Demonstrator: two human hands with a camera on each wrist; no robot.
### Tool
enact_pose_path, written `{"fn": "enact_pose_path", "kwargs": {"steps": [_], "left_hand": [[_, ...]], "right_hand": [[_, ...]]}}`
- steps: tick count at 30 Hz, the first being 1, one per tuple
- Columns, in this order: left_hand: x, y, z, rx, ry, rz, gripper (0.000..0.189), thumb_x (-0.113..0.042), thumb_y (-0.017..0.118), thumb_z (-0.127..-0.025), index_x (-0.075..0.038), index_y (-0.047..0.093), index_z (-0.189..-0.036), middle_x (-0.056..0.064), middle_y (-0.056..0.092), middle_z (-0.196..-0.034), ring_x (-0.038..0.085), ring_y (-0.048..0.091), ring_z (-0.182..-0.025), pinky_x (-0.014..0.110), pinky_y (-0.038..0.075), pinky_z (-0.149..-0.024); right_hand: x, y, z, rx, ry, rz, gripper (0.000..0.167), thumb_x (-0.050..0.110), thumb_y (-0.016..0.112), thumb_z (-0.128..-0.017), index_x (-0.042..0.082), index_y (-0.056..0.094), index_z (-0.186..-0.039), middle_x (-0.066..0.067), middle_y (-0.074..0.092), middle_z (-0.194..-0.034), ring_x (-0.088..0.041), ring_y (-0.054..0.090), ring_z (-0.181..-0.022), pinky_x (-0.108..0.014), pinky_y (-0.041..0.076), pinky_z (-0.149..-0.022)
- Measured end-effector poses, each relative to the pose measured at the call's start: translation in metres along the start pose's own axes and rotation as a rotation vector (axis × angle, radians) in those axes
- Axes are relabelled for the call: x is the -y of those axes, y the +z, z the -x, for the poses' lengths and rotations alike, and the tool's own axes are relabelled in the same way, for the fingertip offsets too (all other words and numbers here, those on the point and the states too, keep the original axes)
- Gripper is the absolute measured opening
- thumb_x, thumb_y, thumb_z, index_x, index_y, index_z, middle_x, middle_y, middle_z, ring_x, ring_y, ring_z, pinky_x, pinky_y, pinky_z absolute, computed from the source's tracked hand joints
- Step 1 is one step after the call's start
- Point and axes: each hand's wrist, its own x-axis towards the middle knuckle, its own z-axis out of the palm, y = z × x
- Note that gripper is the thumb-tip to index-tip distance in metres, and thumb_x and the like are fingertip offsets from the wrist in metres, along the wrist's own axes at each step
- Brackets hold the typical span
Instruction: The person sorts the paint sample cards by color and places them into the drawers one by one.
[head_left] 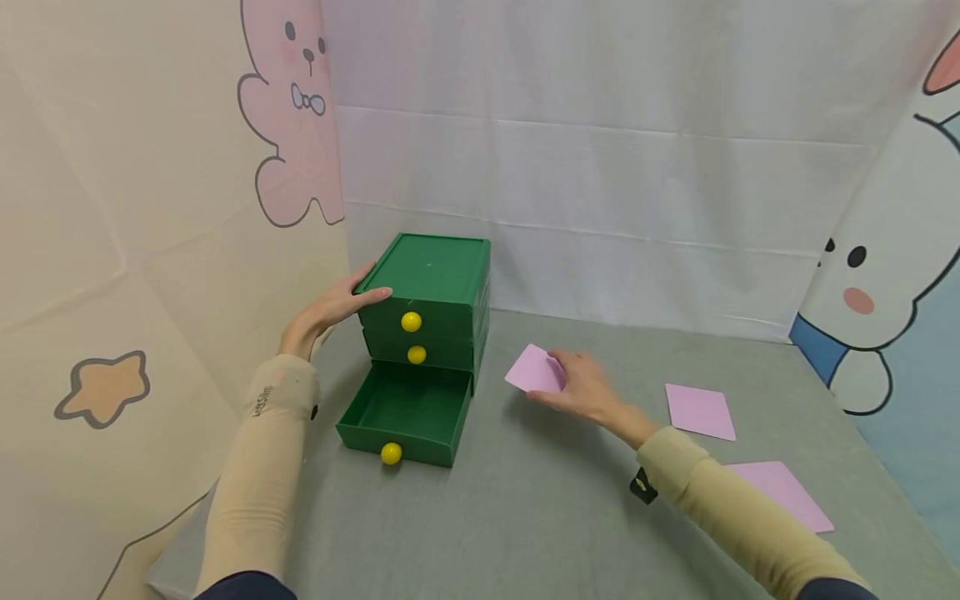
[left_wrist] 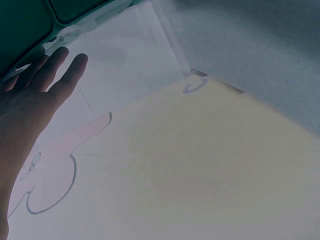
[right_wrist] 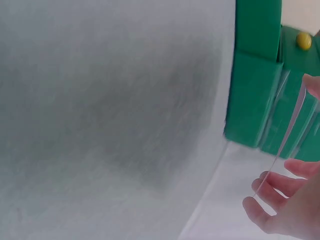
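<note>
A small green drawer cabinet [head_left: 435, 265] with yellow knobs stands on the grey table. Its bottom drawer [head_left: 408, 446] is pulled out, and the bare floor inside shows; the two drawers above are closed. My left hand [head_left: 333, 304] rests on the cabinet's upper left edge, thumb over the top near the front. In the left wrist view the fingers [left_wrist: 67, 77] lie fairly straight along its side. To the right of the cabinet, my right hand [head_left: 581, 390] pinches a thin pink square card [head_left: 536, 369] by its edges, thumb on one side, fingers opposite, above the table.
Two more pink cards lie flat at the right, a smaller one [head_left: 701, 412] and a larger one [head_left: 783, 493] partly covered by the right sleeve. A white curtain [head_left: 600, 183] hangs behind the table, with printed cloth on both sides.
</note>
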Motion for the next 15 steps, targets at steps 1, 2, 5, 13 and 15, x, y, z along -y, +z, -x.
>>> {"fn": "enact_pose_path", "kwargs": {"steps": [1, 2, 5, 13, 15], "left_hand": [[0.0, 0.0, 0.0, 0.003, 0.002, 0.003, 0.085, -0.058, 0.051, -0.093, -0.035, -0.002, -0.155, 0.002, -0.003, -0.165, 0.037, -0.001, -0.151, 0.07, 0.01, -0.114], [0.001, 0.0, 0.0, 0.005, 0.004, 0.004, 0.085, -0.058, 0.051, -0.093, -0.035, -0.002, -0.155, 0.003, -0.004, -0.165, 0.038, -0.001, -0.151, 0.071, 0.009, -0.114], [0.002, 0.001, 0.0, 0.009, 0.001, 0.012, 0.085, -0.058, 0.051, -0.093, -0.036, -0.002, -0.155, 0.002, -0.004, -0.165, 0.037, -0.002, -0.151, 0.07, 0.009, -0.114], [0.002, 0.001, -0.003, 0.01, -0.001, 0.029, 0.086, -0.06, 0.052, -0.091, -0.038, -0.003, -0.154, 0.0, -0.004, -0.165, 0.034, -0.003, -0.152, 0.068, 0.008, -0.115], [0.002, 0.001, -0.004, 0.013, 0.002, 0.029, 0.086, -0.06, 0.052, -0.092, -0.038, -0.004, -0.154, 0.001, -0.005, -0.165, 0.035, -0.003, -0.151, 0.069, 0.008, -0.115]], "right_hand": [[0.004, 0.001, 0.001, 0.004, -0.012, -0.003, 0.079, 0.054, 0.074, -0.073, 0.004, 0.057, -0.132, -0.014, 0.065, -0.121, -0.029, 0.057, -0.102, -0.04, 0.047, -0.079], [0.007, 0.001, 0.002, 0.005, -0.027, -0.005, 0.078, 0.054, 0.074, -0.073, 0.004, 0.057, -0.131, -0.013, 0.065, -0.122, -0.029, 0.057, -0.102, -0.041, 0.048, -0.079], [0.017, 0.004, 0.005, 0.018, -0.065, -0.013, 0.077, 0.055, 0.074, -0.073, 0.006, 0.058, -0.131, -0.011, 0.065, -0.123, -0.027, 0.057, -0.103, -0.04, 0.049, -0.079], [0.041, 0.013, 0.01, 0.057, -0.172, -0.008, 0.077, 0.056, 0.073, -0.072, 0.009, 0.058, -0.13, -0.008, 0.066, -0.121, -0.024, 0.057, -0.102, -0.034, 0.049, -0.077], [0.047, 0.014, 0.01, 0.068, -0.193, -0.015, 0.076, 0.056, 0.073, -0.072, 0.009, 0.059, -0.13, -0.007, 0.067, -0.12, -0.023, 0.057, -0.102, -0.032, 0.049, -0.077]]}}
